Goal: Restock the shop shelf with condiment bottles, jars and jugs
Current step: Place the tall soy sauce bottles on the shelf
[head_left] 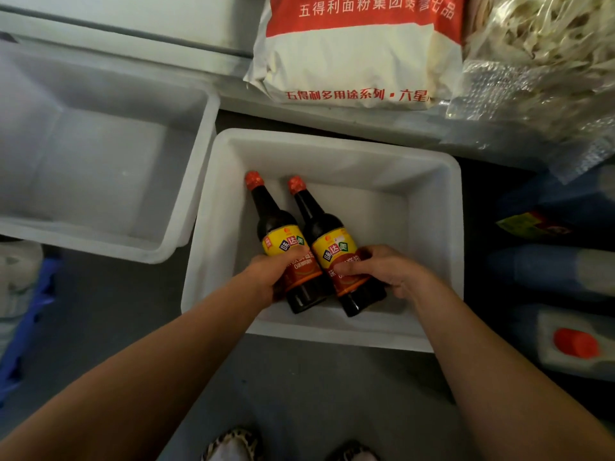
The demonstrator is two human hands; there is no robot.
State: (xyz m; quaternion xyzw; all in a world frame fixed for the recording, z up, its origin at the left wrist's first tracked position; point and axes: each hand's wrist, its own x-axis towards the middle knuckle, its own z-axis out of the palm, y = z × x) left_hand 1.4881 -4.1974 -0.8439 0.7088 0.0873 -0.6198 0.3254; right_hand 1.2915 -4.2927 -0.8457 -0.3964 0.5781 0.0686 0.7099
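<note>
Two dark soy sauce bottles with red caps and yellow-orange labels lie side by side in a white foam box (pixel 432 181) on the floor. My left hand (pixel 269 274) grips the left bottle (pixel 276 227) around its label. My right hand (pixel 382 271) grips the right bottle (pixel 321 227) around its lower body. Both bottles point their caps away from me. The box holds nothing else that I can see.
A second white foam box (pixel 100 154) stands to the left. A red-and-white flour sack (pixel 359 54) and a clear bag of dried goods (pixel 539 54) sit on a low shelf behind. Blue jugs (pixel 549 267), one red-capped, lie at the right. My shoes show below.
</note>
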